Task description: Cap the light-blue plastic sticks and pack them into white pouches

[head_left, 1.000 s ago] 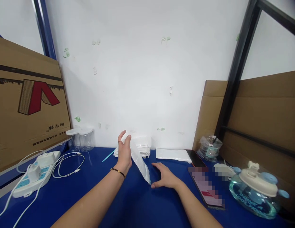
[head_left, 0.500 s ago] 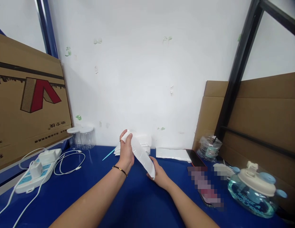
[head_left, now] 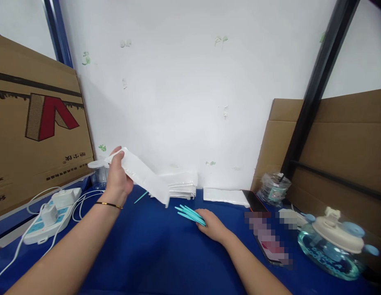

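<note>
At far left, a brown carton (head_left: 12,135) bears a large red, hatched emblem with a line of inverted characters beneath it, too blurred to read. Below it, chargers sit in a white power strip (head_left: 50,219). A clear, white-lidded jar (head_left: 99,177) stands by the wall, partly behind the left hand (head_left: 119,178), which pinches the upper end of a white sleeve (head_left: 144,176) slanting down above the desk (head_left: 165,254); its contents are hidden. Behind lie a turquoise stick (head_left: 141,197) and a stack of white packets (head_left: 184,184). The right hand (head_left: 211,224) has its fingers closed around a bundle of turquoise sticks (head_left: 188,215). Farther right come a flat white packet (head_left: 225,196), a phone (head_left: 271,243) with a blurred screen, a bag-wrapped clear cup (head_left: 273,189) with an illegible label, and a blue-green bottle (head_left: 333,246) whose pale lettering is unclear.
</note>
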